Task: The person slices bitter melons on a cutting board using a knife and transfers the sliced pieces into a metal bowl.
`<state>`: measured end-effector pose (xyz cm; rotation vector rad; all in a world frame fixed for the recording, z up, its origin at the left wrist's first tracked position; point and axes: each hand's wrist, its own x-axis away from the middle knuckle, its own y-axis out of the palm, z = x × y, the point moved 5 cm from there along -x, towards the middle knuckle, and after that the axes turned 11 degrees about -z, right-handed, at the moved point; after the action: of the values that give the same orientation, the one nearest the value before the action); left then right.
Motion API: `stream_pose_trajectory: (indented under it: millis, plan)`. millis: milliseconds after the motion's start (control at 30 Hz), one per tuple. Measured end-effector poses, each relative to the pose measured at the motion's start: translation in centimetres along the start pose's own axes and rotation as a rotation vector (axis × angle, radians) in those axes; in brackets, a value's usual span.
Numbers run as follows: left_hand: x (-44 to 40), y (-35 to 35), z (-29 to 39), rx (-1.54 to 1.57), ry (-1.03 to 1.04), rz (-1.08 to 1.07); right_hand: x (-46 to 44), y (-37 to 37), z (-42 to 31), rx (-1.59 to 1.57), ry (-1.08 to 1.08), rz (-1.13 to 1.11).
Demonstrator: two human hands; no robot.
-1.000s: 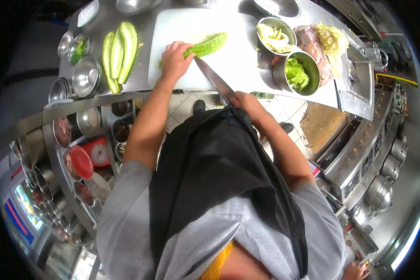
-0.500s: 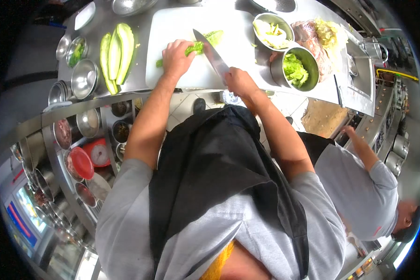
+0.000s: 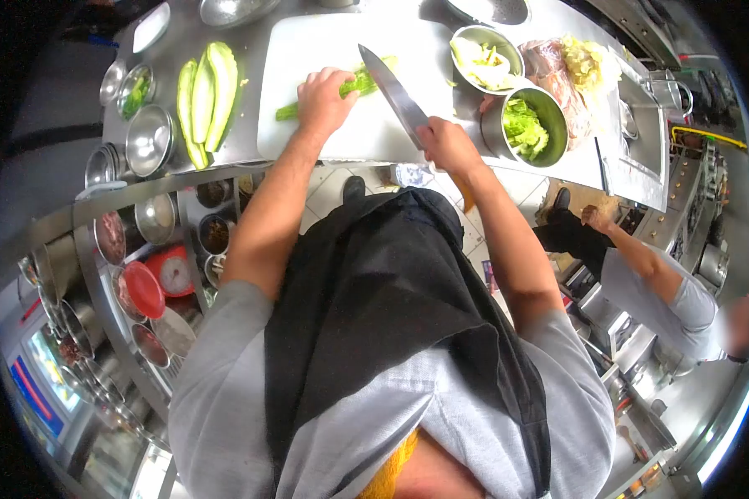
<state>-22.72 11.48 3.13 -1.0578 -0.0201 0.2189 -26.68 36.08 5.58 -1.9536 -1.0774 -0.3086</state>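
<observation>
My left hand presses down with curled fingers on a bunch of green lettuce lying on the white cutting board. The lettuce's narrow end pokes out to the left of that hand. My right hand is closed round the handle of a large kitchen knife. Its blade slants up and left across the board, over the right part of the lettuce. A metal pot of cut lettuce stands right of the board, beside a metal bowl holding pale cut vegetable pieces.
Long pale green vegetables lie left of the board, near metal bowls. A plastic bag and pale leafy greens sit far right. Another person stands at right. Shelves of containers and a red scale are below left.
Both my hands and the knife have shifted right along the board. The other person at right has moved back and turned, with an arm bent.
</observation>
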Motion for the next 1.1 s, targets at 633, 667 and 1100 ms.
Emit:
stream_pose_trajectory:
  millis: [633,667,1100]
  plan:
    - [-1.0,0.8,1.0,-0.022,0.011,0.0,1.4,-1.5,1.1,0.057,0.003,0.022]
    - [-0.9,0.8,1.1,-0.025,0.013,0.012,0.1,-1.5,0.6,0.053,0.002,0.025]
    - [-1.2,0.7,0.4,-0.03,-0.019,-0.023,3.7,1.1,3.4,-0.002,-0.028,-0.218]
